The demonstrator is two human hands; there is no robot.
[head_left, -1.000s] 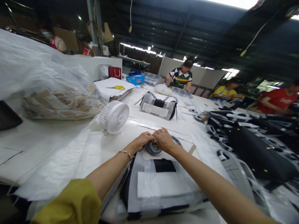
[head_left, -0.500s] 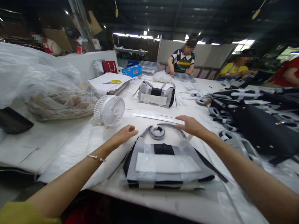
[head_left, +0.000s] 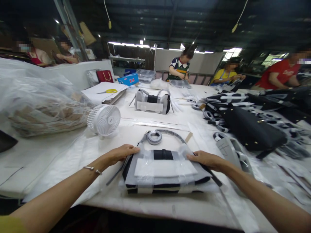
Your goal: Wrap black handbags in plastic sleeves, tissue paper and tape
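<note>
A black handbag (head_left: 128,171), wrapped in grey-white sheeting with a white pad (head_left: 165,168) taped on its front, lies on the table before me. My left hand (head_left: 123,152) pinches its upper left corner, with the thumb on top. At the upper right corner my right hand (head_left: 206,159) grips the bag the same way; the other fingers of both hands are partly hidden beneath or behind the edge. The wrapped handle (head_left: 170,132) arches away from me. A roll of wrapped strap (head_left: 154,137) rests at its left end.
A white fan (head_left: 104,119) and a large clear plastic sack (head_left: 46,100) stand to the left. Ahead is another wrapped handbag (head_left: 149,106); yellow scissors (head_left: 110,91) lie on stacked board. Black bags (head_left: 252,126) heap up at right. Several people work across the table.
Both hands have come down and closed on the bag's upper corners; before, they were held above and beside it. The whole view has shifted, so the surroundings appear further left.
</note>
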